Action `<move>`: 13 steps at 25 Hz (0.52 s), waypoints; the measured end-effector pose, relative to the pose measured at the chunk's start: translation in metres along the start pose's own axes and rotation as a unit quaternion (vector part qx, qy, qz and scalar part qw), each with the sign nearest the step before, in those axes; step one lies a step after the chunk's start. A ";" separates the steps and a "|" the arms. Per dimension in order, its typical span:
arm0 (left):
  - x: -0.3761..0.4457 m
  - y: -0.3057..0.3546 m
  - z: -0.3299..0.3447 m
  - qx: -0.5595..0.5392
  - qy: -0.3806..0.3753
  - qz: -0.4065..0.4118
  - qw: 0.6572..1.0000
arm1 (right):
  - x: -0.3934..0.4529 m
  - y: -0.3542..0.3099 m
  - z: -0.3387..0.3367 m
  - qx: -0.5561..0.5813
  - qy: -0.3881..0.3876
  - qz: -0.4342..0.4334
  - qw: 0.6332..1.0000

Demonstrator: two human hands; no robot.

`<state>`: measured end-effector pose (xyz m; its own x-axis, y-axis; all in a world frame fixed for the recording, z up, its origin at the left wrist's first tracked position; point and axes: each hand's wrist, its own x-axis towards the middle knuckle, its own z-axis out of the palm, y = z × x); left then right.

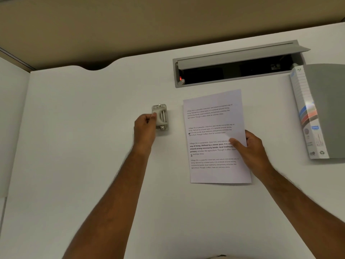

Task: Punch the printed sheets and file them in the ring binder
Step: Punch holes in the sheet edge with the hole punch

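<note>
A printed sheet [214, 128] with several paragraphs of text lies flat on the white desk [84, 146], right of centre. Two dark punch holes show along its left edge. My right hand [250, 148] grips the sheet's right edge, thumb on top of the paper. A small grey hole punch [161, 117] stands on the desk left of the sheet. My left hand [144, 128] holds the punch by its left side. A grey ring binder [324, 109] lies shut at the far right, spine with a coloured label facing me.
An open cable tray [237, 66] with a raised grey flap is set into the desk behind the sheet. A beige partition wall runs along the back. A second desk panel adjoins at the far left.
</note>
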<state>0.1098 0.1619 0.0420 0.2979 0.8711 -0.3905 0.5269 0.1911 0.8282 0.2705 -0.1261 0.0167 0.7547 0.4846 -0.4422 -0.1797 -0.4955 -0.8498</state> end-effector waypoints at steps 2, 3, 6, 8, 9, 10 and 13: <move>0.025 0.015 0.004 0.016 0.004 0.013 1.000 | 0.004 -0.002 0.001 0.001 -0.004 0.000 1.000; 0.038 0.022 0.006 0.021 0.005 0.019 1.000 | 0.006 -0.003 0.001 0.003 -0.008 0.000 1.000; 0.071 0.043 0.014 0.035 0.006 0.034 0.999 | 0.013 -0.004 0.005 0.005 -0.015 0.001 1.000; 0.092 0.056 0.021 0.048 0.005 0.037 0.998 | 0.018 -0.004 0.008 0.009 -0.017 0.002 1.000; 0.101 0.061 0.025 0.054 0.006 0.038 0.998 | 0.019 -0.004 0.008 0.010 -0.018 0.003 1.000; 0.110 0.066 0.028 0.059 0.006 0.037 0.998 | 0.021 -0.004 0.009 0.011 -0.020 0.004 1.000; 0.132 0.078 0.037 0.071 0.005 0.040 0.997 | 0.023 -0.004 0.009 0.018 -0.026 0.007 0.999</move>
<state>0.2195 0.2749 0.0403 0.3351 0.8860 -0.3205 0.6088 0.0560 0.7914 0.2829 -0.1066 0.0075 0.7187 0.5153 -0.4668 -0.2125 -0.4764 -0.8531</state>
